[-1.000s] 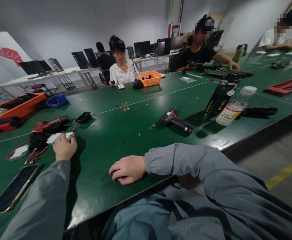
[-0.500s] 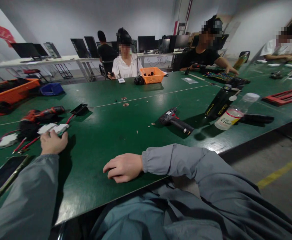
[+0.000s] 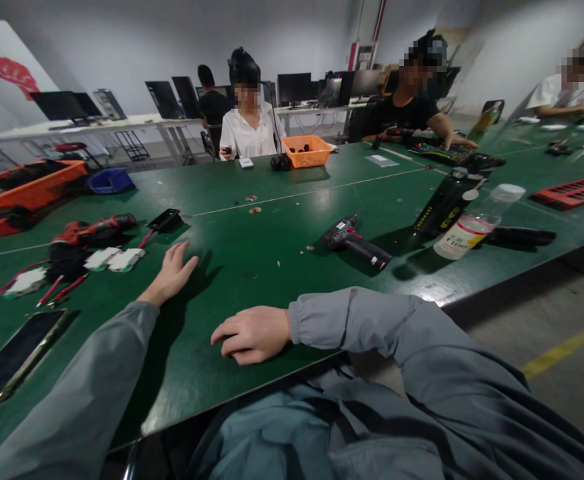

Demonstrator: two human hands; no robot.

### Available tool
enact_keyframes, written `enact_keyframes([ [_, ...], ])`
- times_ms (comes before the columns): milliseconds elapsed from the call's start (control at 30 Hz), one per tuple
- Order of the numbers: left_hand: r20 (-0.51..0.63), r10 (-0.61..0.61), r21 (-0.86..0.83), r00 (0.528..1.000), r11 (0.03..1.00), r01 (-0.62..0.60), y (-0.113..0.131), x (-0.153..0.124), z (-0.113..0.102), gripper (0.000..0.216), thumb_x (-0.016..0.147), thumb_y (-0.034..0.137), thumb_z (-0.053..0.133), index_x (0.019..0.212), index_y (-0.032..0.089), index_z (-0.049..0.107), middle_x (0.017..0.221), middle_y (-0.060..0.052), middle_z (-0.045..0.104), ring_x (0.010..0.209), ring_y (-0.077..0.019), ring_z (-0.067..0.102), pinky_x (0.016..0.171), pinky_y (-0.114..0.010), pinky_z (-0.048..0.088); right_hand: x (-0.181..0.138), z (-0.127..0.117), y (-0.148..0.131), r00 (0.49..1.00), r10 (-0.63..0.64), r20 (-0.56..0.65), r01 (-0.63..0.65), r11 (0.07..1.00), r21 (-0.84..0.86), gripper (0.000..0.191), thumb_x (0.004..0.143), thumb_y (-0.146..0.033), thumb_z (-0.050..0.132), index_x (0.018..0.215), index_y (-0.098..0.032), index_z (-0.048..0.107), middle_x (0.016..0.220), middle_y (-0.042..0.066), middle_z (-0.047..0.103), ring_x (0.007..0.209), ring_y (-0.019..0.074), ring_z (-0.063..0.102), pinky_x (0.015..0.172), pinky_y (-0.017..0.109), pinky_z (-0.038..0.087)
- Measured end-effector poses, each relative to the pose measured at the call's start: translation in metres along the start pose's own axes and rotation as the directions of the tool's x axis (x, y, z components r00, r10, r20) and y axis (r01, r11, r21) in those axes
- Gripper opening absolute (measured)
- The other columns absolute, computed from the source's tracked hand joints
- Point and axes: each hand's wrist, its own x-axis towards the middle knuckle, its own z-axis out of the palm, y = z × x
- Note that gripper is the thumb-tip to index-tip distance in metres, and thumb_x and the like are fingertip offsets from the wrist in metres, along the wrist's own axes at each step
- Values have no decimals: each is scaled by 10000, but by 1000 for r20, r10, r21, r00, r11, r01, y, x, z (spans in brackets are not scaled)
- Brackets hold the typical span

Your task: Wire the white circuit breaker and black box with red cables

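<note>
My left hand (image 3: 172, 275) is over the green table (image 3: 252, 273), fingers apart and holding nothing. Just to its left lie white plastic blocks (image 3: 115, 259) with red wires. A small black tray-like part (image 3: 164, 220) on a red wire sits beyond its fingertips. Behind the blocks is a red and black power tool (image 3: 92, 228). My right hand (image 3: 252, 335) rests palm down near the table's front edge, its fingers loosely spread with nothing visible in them. A black cordless drill (image 3: 355, 240) lies on its side farther to the right.
A phone (image 3: 17, 353) lies at the left. Orange bins (image 3: 27, 187), a blue bin (image 3: 109, 181) and an orange basket (image 3: 306, 152) stand farther back. A clear bottle (image 3: 479, 223) and a black cylinder (image 3: 447, 200) stand at the right. Co-workers (image 3: 249, 120) sit across the table.
My left hand has come off the white blocks and moved right and slightly forward, its fingers spreading. The right hand stays resting in place. The view has shifted slightly.
</note>
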Motion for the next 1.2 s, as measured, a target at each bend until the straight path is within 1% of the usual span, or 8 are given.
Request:
enact_keyframes([
  [167, 62, 208, -45, 976, 978, -205, 49, 2, 25, 738, 956, 608, 307, 1510, 120, 293, 1562, -189, 277, 1496, -303, 197, 1228, -510, 205, 0, 2, 0, 1000, 6, -14, -6, 1000, 8, 210, 972, -234, 473, 1027, -171, 665, 1301, 95, 600, 1117, 177, 582, 870, 287, 466],
  [333, 120, 344, -28, 931, 939, -343, 115, 0, 48, 722, 975, 586, 298, 1539, 137, 249, 1590, -170, 259, 1522, -308, 115, 1233, -532, 157, 1, 3, 0, 1000, -7, -23, 7, 1000, 13, 205, 964, -228, 482, 1032, -162, 664, 1303, 102, 600, 1118, 182, 590, 841, 291, 472],
  [533, 160, 375, -37, 913, 927, -374, 176, 1, 70, 703, 984, 567, 285, 1557, 163, 223, 1618, -141, 212, 1532, -300, 62, 1235, -552, 81, 3, 2, -1, 992, -123, -16, 123, 992, 18, 226, 985, -225, 459, 1050, -150, 662, 1262, 110, 634, 1104, 174, 598, 891, 277, 454],
  [633, 189, 388, -72, 902, 921, -382, 194, 0, 77, 701, 988, 565, 272, 1561, 167, 210, 1621, -133, 209, 1533, -292, 62, 1237, -546, 89, 5, 2, -4, 983, -181, -35, 182, 983, 22, 259, 1005, -240, 421, 1051, -152, 661, 1227, 103, 658, 1090, 161, 604, 937, 263, 431],
  [767, 206, 469, -101, 859, 883, -458, 212, -4, 81, 698, 990, 580, 266, 1566, 192, 200, 1626, -114, 207, 1534, -282, 67, 1242, -538, 95, 6, 2, -5, 982, -188, -11, 188, 982, 6, 259, 1011, -267, 424, 1048, -164, 659, 1230, 107, 659, 1071, 164, 617, 907, 264, 438],
  [933, 135, 553, -76, 822, 833, -548, 220, -11, 77, 649, 990, 542, 314, 1535, 188, 296, 1559, -135, 321, 1500, -288, 191, 1244, -524, 120, 5, 2, -4, 984, -177, 2, 177, 984, 1, 241, 1005, -261, 442, 1050, -161, 656, 1220, 113, 658, 1064, 169, 626, 897, 270, 437],
  [1067, 55, 663, -58, 747, 749, -660, 227, -17, 71, 554, 1000, 451, 332, 1458, 154, 428, 1455, -156, 433, 1401, -287, 341, 1222, -503, 190, 5, 2, -4, 983, -181, 24, 181, 983, 3, 211, 999, -249, 460, 1053, -172, 649, 1216, 111, 656, 1077, 163, 623, 903, 258, 431],
  [1200, 35, 746, -115, 664, 664, -739, 241, -27, 68, 496, 1000, 391, 344, 1426, 168, 465, 1406, -167, 482, 1347, -292, 398, 1138, -502, 317, 5, 3, -6, 975, -219, 41, 220, 976, -5, 211, 1004, -272, 461, 1065, -182, 642, 1184, 99, 663, 1078, 161, 616, 911, 242, 425],
])
